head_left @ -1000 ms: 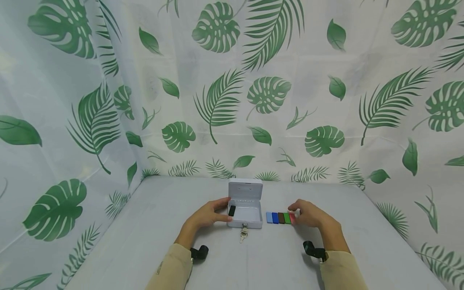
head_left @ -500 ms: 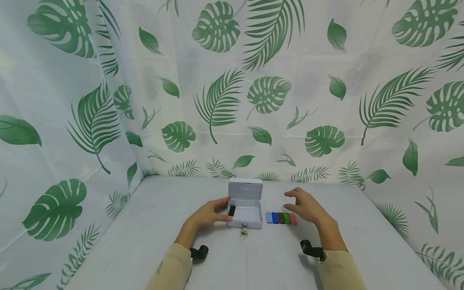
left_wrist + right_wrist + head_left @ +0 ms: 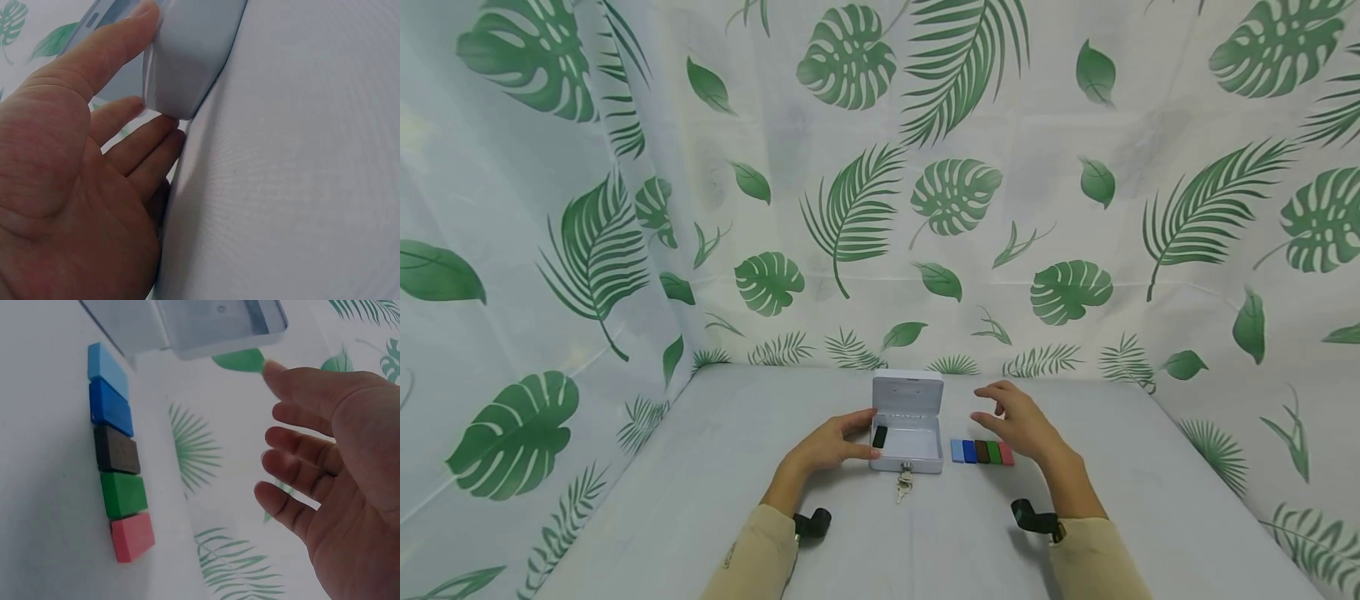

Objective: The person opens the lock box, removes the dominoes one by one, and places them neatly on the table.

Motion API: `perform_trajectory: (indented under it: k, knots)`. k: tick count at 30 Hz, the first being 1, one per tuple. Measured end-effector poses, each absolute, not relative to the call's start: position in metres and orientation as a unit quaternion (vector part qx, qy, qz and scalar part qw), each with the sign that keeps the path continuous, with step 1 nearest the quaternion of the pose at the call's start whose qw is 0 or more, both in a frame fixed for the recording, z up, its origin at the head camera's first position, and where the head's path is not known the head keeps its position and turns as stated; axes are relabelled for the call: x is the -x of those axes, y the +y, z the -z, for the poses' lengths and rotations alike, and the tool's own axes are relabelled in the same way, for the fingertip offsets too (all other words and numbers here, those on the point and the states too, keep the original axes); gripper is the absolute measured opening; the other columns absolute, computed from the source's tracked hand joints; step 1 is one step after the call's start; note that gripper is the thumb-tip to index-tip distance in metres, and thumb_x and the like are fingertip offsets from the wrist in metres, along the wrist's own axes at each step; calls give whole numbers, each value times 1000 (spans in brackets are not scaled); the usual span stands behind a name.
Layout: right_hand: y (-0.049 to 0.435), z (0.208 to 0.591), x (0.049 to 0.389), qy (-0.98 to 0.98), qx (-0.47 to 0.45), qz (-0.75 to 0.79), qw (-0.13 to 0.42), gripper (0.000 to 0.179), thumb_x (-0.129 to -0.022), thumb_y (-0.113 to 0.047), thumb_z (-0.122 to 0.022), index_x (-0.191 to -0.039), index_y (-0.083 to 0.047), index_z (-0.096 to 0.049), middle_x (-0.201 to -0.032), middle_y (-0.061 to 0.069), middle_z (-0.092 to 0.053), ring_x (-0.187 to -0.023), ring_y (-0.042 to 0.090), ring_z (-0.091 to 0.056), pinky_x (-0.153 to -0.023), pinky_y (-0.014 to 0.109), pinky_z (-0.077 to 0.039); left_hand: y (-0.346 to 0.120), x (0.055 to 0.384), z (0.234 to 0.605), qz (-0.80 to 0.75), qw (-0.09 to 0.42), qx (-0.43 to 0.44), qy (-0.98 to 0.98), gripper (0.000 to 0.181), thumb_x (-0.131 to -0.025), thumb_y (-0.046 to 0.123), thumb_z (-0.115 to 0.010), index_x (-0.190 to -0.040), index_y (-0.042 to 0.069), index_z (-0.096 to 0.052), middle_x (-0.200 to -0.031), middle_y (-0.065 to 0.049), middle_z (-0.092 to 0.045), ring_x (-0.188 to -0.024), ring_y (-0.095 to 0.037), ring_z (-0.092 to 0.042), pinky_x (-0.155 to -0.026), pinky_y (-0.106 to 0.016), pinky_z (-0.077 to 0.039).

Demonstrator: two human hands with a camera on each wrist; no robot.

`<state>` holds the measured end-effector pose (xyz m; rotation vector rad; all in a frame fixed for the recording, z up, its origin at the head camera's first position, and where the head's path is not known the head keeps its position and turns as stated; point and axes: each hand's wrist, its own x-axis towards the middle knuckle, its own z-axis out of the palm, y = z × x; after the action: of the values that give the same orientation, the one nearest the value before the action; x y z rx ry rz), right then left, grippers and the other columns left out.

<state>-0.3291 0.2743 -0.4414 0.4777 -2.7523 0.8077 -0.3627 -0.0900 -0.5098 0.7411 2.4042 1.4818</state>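
A small white metal cash box [image 3: 921, 464] stands on the table, lid up, with a black block [image 3: 880, 437] inside along its left wall. My left hand [image 3: 826, 443] holds the box's left side, thumb at the front corner and fingers behind. In the left wrist view the thumb [image 3: 119, 47] lies over the rim. My right hand [image 3: 1018, 421] hovers right of the box with fingers spread, holding nothing. Below it lie five-coloured blocks in a row: light blue [image 3: 108, 370], blue [image 3: 111, 406], dark brown [image 3: 117, 450], green [image 3: 124, 494] and pinkish red [image 3: 132, 537].
Keys [image 3: 905, 483] hang from the lock on the box's front. A white cloth covers the table [image 3: 910, 550]. Leaf-print curtains [image 3: 865, 225] rise behind the table and at both sides.
My right hand has lifted off the pinkish red block at the row's right end and moved up and left toward the box. My left hand and the box have stayed put.
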Motion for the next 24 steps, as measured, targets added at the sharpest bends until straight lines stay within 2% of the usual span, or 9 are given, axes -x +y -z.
perform_trajectory:
  k: [13, 24]
  knots:
    - [258, 444, 333, -919, -160, -332, 141, 44, -97, -28, -76, -136, -10, -67, -132, 11, -64, -91, 19, -57, -71, 24, -53, -90, 362, 510, -512, 112, -257, 812, 85, -86, 32, -87, -158, 14, -45, -161, -6, -48, -153, -28, -41, -127, -50, -29]
    - [234, 441, 329, -904, -191, -349, 156, 38, -97, -21, -75, -132, -8, -69, -122, 11, -72, -87, 17, -59, -71, 25, -54, -90, 361, 509, -506, 111, -248, 819, 86, -86, 34, -87, -158, 16, -46, -161, -6, -48, -152, -28, -42, -128, -52, -28]
